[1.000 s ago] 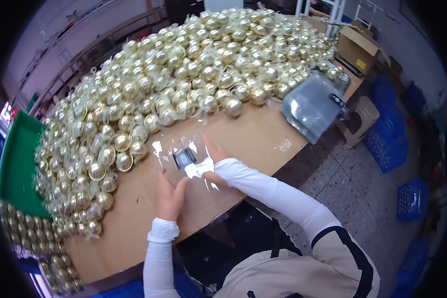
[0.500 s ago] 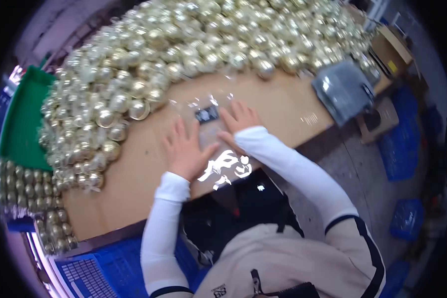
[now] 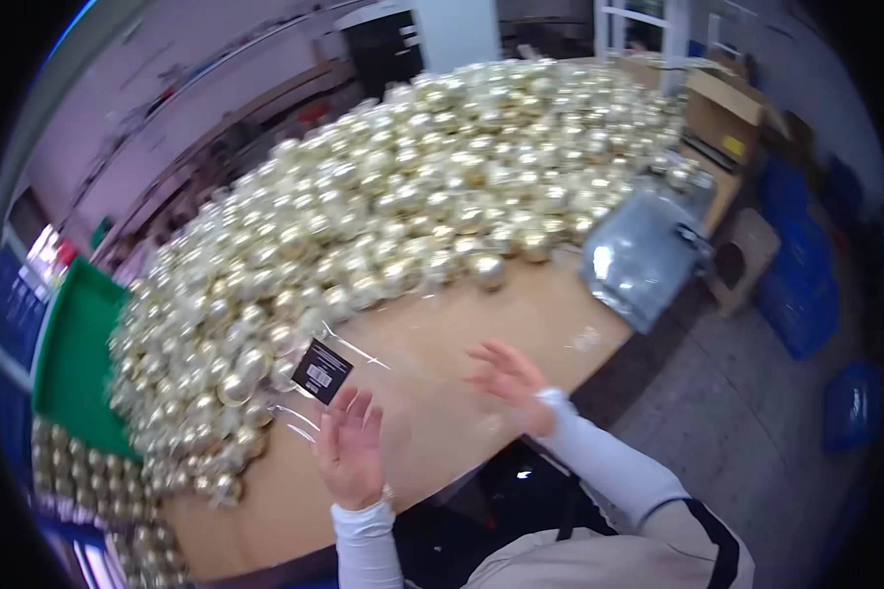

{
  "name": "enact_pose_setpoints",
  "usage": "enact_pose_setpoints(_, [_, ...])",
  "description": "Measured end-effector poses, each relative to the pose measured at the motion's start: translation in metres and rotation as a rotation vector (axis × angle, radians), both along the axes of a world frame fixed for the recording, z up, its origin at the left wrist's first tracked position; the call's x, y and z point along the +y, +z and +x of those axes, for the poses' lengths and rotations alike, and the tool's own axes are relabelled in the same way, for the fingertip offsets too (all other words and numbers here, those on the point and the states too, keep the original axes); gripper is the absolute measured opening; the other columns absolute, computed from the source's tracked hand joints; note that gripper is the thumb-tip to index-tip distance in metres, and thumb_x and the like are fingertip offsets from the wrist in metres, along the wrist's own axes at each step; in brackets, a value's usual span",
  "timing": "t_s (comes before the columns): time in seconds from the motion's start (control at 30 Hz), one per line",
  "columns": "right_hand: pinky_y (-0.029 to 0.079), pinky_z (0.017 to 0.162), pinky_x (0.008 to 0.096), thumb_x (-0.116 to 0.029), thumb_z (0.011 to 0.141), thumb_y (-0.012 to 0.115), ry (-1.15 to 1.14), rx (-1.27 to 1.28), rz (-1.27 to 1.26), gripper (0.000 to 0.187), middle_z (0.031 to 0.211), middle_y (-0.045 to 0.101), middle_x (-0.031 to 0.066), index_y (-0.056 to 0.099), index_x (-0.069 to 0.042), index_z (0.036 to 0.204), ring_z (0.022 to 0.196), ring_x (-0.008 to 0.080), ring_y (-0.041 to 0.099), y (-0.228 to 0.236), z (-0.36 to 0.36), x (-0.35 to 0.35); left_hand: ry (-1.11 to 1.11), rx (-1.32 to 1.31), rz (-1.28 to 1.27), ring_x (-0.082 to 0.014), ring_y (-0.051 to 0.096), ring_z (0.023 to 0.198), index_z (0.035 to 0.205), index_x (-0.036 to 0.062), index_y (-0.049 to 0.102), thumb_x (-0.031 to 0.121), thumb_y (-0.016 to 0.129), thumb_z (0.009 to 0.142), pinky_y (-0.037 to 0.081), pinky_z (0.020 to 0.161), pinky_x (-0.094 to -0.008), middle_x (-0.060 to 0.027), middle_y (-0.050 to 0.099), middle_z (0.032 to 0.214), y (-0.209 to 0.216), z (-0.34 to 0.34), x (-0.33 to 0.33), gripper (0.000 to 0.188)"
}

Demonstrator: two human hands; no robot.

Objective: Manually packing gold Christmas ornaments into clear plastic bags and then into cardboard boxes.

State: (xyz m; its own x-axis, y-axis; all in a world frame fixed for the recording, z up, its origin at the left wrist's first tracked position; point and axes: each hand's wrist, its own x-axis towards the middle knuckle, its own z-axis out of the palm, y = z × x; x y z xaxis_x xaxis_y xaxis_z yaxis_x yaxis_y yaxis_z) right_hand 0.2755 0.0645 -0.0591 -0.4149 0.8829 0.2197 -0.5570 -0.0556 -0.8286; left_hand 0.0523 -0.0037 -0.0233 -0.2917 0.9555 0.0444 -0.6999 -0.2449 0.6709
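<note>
Brown tabletop point(image 3: 236, 535) carries a broad heap of gold balls point(image 3: 413, 216). On the heap's near side, the left hand point(image 3: 352, 461) has its fingers raised and slightly apart by a clear plastic bag point(image 3: 393, 388); whether it grips the film, I cannot tell. Also on the near side, farther right, the right hand point(image 3: 511, 385) spreads its fingers with nothing visibly in its grasp. The bag is in front of the heap, its black label point(image 3: 322, 371) overlapping the heap's near edge in view, so that balls crowd that corner. A stack of grey clear bags point(image 3: 643, 260) sits beside the heap's right end, an open cardboard box point(image 3: 725, 116) past it. Left of the heap stands a green tray point(image 3: 79, 363); right of it, below table level, are a beige stool point(image 3: 756, 245) and blue baskets point(image 3: 796, 294).
</note>
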Motion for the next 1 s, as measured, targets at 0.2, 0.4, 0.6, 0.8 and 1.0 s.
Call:
enact_pose_setpoints(0.2, [0.048,0.072,0.0252,0.000,0.079,0.056,0.032,-0.150,-0.054,0.041,0.105,0.061,0.0134,0.051,-0.001,0.120,0.081,0.0143,0.059,0.007,0.042,-0.041,0.024,-0.065,0.245,-0.0291,0.048,0.115,0.124,0.0085,0.043,0.022,0.047,0.091,0.038,0.096,-0.0444,-0.0117,0.051,0.123,0.006,0.063,0.014,0.036])
enact_pose_setpoints(0.4, [0.040,0.047,0.0208,-0.004,0.081,0.059,-0.309,-0.355,-0.058,0.008,0.069,0.060,0.0052,0.061,0.000,0.087,0.049,0.0084,0.049,0.002,0.052,-0.031,0.058,0.115,0.233,-0.0358,0.043,0.119,0.136,0.0075,0.026,0.023,0.048,0.090,0.034,0.098,-0.0492,-0.0180,0.047,0.125,0.012,0.101,-0.003,0.053])
enact_pose_setpoints(0.6, [0.041,0.047,0.0196,-0.003,0.080,0.056,-0.627,-0.622,-0.003,0.006,0.066,0.060,0.0050,0.060,0.000,0.082,0.048,0.0067,0.049,-0.003,0.080,-0.013,-0.076,0.228,0.197,-0.0378,0.037,0.123,0.140,0.0099,0.017,0.020,0.051,0.088,0.030,0.100,-0.0502,-0.0228,0.038,0.131,-0.002,0.133,0.000,0.063])
enact_pose_setpoints(0.8, [0.043,0.048,0.0219,-0.006,0.080,0.060,-0.623,-0.450,-0.136,0.010,0.071,0.061,0.0069,0.058,0.000,0.088,0.050,0.0097,0.052,-0.003,0.087,0.008,-0.069,0.252,0.297,-0.0357,0.042,0.119,0.142,0.0172,0.016,0.022,0.050,0.090,0.031,0.100,-0.0483,-0.0222,0.039,0.130,0.006,0.121,0.038,0.063])
enact_pose_setpoints(1.0, [0.045,0.079,0.0366,-0.028,0.084,0.059,0.115,0.190,-0.225,0.050,0.117,0.053,0.0169,0.045,-0.004,0.126,0.098,0.0267,0.055,-0.005,0.108,0.013,0.215,0.314,0.271,-0.0301,0.044,0.116,0.142,0.0152,0.013,0.033,0.046,0.092,0.031,0.101,-0.0481,-0.0128,0.041,0.130,0.009,0.105,0.071,0.063])
